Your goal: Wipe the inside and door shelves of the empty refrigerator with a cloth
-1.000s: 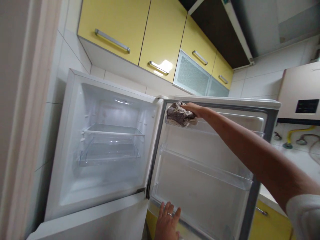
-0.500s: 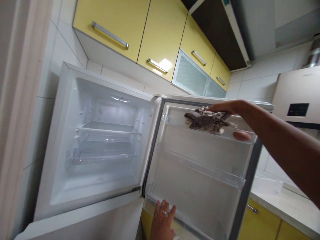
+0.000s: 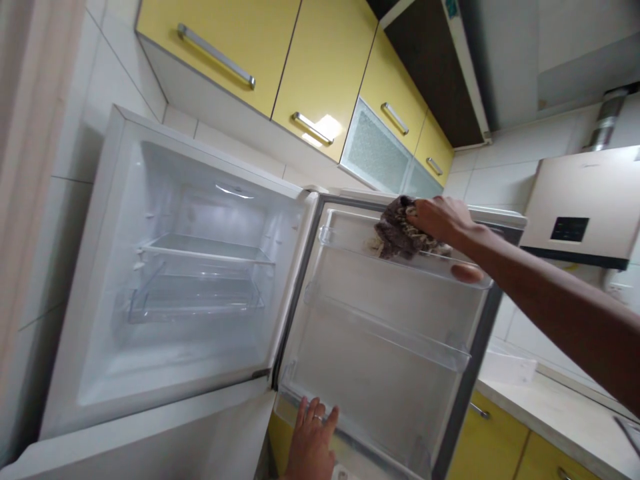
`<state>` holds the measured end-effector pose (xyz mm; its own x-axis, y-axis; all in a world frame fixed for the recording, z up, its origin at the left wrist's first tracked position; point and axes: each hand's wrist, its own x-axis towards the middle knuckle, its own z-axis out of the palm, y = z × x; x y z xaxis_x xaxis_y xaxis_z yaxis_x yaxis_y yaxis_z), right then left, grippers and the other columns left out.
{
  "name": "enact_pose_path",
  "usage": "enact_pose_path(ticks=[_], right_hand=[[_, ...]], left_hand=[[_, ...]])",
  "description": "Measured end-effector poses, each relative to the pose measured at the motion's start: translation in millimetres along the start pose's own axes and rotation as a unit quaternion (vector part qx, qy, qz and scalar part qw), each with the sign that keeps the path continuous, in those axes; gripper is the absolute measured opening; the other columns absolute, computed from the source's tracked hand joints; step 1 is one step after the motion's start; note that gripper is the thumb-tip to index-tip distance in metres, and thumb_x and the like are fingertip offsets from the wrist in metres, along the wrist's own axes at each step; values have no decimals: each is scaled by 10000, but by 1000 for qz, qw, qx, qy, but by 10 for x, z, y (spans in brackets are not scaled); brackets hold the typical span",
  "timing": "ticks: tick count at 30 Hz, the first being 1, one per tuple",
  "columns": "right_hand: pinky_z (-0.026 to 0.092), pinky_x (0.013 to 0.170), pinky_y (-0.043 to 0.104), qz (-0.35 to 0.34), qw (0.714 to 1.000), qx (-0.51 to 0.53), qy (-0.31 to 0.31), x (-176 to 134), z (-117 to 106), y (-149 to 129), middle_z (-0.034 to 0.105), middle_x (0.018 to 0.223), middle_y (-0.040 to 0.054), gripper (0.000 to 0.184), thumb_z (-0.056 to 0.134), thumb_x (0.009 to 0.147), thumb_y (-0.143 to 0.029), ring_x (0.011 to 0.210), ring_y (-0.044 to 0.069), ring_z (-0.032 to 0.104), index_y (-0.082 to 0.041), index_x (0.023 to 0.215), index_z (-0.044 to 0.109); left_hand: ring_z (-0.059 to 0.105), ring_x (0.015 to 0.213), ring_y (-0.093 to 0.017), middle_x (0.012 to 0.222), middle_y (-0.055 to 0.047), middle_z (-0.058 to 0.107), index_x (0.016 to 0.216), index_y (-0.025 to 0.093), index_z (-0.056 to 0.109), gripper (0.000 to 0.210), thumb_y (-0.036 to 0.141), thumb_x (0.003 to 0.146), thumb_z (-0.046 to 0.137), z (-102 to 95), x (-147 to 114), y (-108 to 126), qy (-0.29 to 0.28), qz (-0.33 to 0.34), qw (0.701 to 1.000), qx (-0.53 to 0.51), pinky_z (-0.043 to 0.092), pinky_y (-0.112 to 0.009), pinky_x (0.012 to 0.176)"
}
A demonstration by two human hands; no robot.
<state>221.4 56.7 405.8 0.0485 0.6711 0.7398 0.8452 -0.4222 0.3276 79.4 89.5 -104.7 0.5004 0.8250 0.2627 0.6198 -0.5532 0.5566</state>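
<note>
My right hand (image 3: 443,217) is closed around a bunched brown-and-cream cloth (image 3: 403,230) at the top of the open fridge door (image 3: 380,393). The cloth hangs into the clear top door shelf (image 3: 440,263), and its lower part shows through the plastic. In that shelf, right of the cloth, is a brown egg-shaped thing (image 3: 467,272). My left hand (image 3: 313,437), a ring on one finger, rests with spread fingers at the rim of the lowest door shelf (image 3: 365,447).
Left of the door, the fridge compartment (image 3: 185,373) stands open, with a glass shelf (image 3: 210,248) over a clear tray (image 3: 200,310). Yellow cabinets (image 3: 325,67) hang above. On the right are a wall-mounted heater (image 3: 590,193) and a countertop (image 3: 555,407).
My right hand and the cloth have shifted slightly right along the top door shelf, and the cloth is more bunched. The whole view has moved a little. My left hand stays at the lowest shelf.
</note>
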Motion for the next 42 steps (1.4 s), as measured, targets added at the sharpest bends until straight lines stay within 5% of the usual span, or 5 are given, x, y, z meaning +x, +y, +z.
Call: enact_pose_path(ticks=[12, 21, 32, 39, 42], right_hand=[[460, 781, 330, -69, 971, 209, 90, 589, 171, -1406, 719, 1131, 208, 350, 411, 989, -265, 1002, 310, 684, -145, 1143, 701], [459, 901, 384, 47, 849, 466, 246, 591, -25, -1924, 647, 1210, 158, 429, 271, 1052, -349, 1110, 286, 621, -160, 1275, 585], [451, 760, 296, -55, 753, 656, 13, -312, 171, -3285, 702, 887, 95, 346, 461, 983, -404, 830, 220, 632, -150, 910, 685], [394, 635, 288, -17, 632, 764, -128, -1307, 1036, -3888, 613, 644, 11, 352, 542, 861, -470, 645, 184, 540, -207, 628, 554], [411, 654, 305, -3, 590, 795, -140, -1760, 1360, -3987, 630, 672, 11, 388, 556, 815, -563, 680, 200, 546, -207, 667, 592]], left_hand=[[195, 1561, -328, 1602, -149, 402, 1559, 282, 396, 848, 476, 789, 693, -152, 74, -51, -85, -2, 996, -20, -10, -525, 1284], [153, 1569, -322, 1617, -192, 349, 1568, 227, 382, 821, 388, 822, 685, -296, 19, 84, -100, -8, 994, -34, -9, -527, 1285], [148, 1575, -298, 1662, -150, 260, 1590, 178, 334, 892, 344, 797, 706, -282, -159, 47, -45, 75, 992, -93, -14, -496, 1298], [392, 1480, -259, 1528, -99, 515, 1443, 211, 550, 584, 391, 888, 525, -312, -437, -671, 201, 12, 952, -231, 232, -442, 1282], [587, 1288, -331, 1346, -207, 628, 1260, 145, 609, 576, 503, 809, 600, -570, -608, -1061, 408, -174, 776, -448, 459, -486, 1119]])
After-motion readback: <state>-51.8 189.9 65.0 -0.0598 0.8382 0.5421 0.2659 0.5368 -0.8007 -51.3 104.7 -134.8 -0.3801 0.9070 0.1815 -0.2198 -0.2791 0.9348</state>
